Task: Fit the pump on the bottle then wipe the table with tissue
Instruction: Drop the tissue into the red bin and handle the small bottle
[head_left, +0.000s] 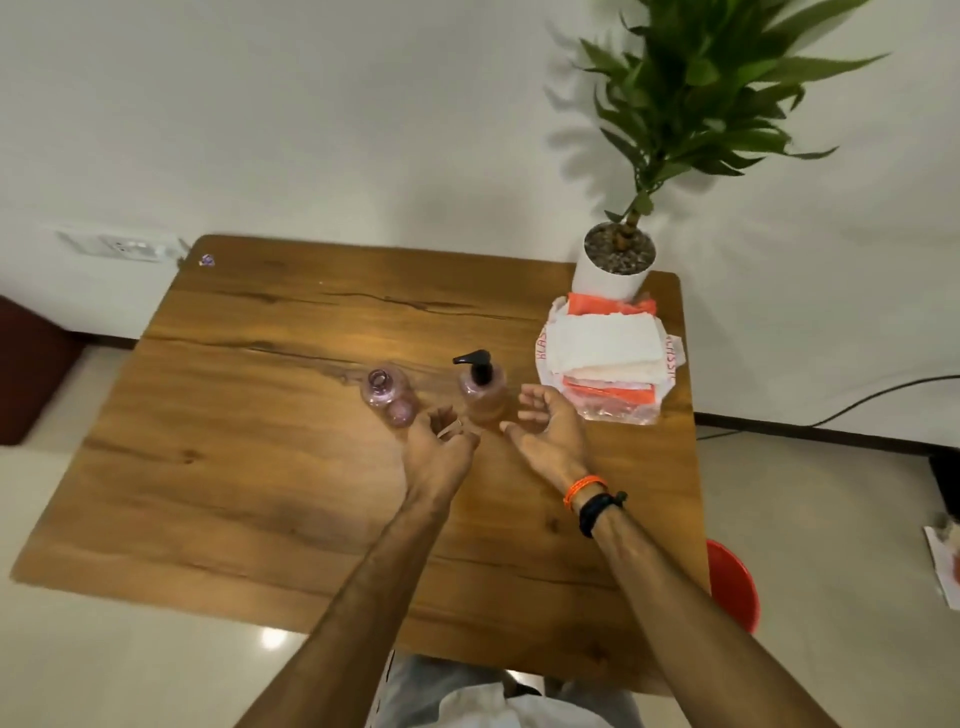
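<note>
Nearest the camera, two bare forearms reach forward over a wooden table (234, 467), above a lap in light clothing. On the right wrist sit an orange band (584, 488) and a dark band (597, 512).

Over the middle of the table, the left hand (441, 447) hangs with its fingers loosely curled, holding nothing. Just to its right, the right hand (550, 431) lies palm up with relaxed, slightly bent fingers, also holding nothing. Neither hand touches a bottle.

Between and just beyond the hands stands a clear pinkish bottle (483, 397), upright, with a black pump (475, 364) seated on its neck, the spout pointing left. To its left, near the left hand's fingertips, stands a second clear pinkish bottle (389, 395) with an open neck and no pump.

Further right, near the table's right edge, a stack of white tissue (605, 343) rests in an opened orange and clear plastic wrapper (613, 400).

Behind the stack, at the far right corner, a white pot (608, 283) holds a green leafy plant (701, 88).

Beyond the table rises a white wall, with a socket plate (124, 244) low on the left. A red stool (735, 582) shows on the floor at the table's near right corner.
</note>
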